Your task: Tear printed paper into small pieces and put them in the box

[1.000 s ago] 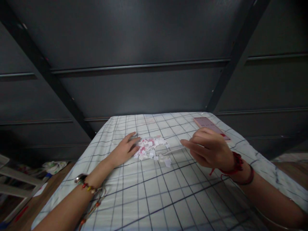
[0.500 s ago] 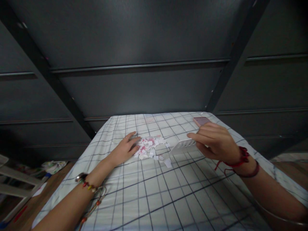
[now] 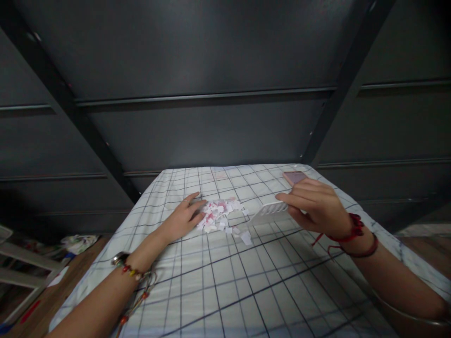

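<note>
Pinching a slotted sheet (image 3: 268,214), the right hand (image 3: 317,206) is at three o'clock from the scraps (image 3: 216,214); the left hand (image 3: 182,219), loosely spread, at nine.

On the wearer's side of the paper pile (image 3: 215,216), bare checked cloth (image 3: 211,291) leaves a wide lane between the 2 forearms (image 3: 102,295). Left of the pile, the left hand (image 3: 180,221) blocks entry; right of it, the white slotted piece (image 3: 267,215) and right hand (image 3: 317,206) do. Beyond it, the cloth lies open toward the dark wall (image 3: 211,134), a phone (image 3: 293,177) obstructing far right.
</note>
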A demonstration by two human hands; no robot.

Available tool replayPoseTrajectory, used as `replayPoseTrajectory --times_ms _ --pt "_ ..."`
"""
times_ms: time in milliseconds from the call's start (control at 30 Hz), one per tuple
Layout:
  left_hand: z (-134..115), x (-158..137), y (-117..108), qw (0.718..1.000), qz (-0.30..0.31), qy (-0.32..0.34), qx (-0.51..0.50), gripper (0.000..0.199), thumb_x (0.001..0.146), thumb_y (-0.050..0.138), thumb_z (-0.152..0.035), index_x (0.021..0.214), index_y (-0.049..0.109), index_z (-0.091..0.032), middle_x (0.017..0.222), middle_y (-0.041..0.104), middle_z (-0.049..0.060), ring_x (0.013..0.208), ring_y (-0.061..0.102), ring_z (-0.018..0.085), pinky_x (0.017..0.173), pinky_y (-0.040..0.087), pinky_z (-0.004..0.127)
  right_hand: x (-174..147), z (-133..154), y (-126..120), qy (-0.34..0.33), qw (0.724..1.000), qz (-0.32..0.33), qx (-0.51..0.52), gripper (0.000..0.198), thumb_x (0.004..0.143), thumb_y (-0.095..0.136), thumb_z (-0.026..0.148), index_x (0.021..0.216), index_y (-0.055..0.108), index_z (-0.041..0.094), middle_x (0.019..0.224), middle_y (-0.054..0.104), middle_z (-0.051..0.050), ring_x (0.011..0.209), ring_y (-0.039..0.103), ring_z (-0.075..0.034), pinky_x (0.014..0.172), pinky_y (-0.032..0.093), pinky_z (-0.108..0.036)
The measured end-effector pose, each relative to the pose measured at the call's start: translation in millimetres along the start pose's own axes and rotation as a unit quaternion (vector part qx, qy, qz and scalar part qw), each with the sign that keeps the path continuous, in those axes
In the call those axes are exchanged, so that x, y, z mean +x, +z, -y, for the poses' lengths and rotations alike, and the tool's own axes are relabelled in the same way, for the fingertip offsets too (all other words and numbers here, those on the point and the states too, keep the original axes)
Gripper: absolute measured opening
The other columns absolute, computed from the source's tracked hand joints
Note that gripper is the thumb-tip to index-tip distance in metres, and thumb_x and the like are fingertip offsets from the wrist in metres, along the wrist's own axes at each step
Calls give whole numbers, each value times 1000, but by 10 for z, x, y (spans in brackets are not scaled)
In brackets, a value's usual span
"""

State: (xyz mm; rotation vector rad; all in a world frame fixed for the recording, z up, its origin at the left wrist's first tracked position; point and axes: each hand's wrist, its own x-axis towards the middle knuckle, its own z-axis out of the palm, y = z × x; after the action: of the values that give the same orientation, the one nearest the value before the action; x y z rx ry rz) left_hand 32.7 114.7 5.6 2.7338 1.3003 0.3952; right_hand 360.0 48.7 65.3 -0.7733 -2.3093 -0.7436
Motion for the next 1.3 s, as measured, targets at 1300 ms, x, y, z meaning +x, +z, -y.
replayPoseTrajectory --times_ms 1300 --pt "0 -4 -5 1000 -3 8 -9 39 91 36 -36 121 49 -14 137 32 13 124 33 27 100 33 41 -25 -83 30 9 997 34 -74 19 79 43 14 82 62 16 58 56 -1 60 51 -14 63 40 -29"
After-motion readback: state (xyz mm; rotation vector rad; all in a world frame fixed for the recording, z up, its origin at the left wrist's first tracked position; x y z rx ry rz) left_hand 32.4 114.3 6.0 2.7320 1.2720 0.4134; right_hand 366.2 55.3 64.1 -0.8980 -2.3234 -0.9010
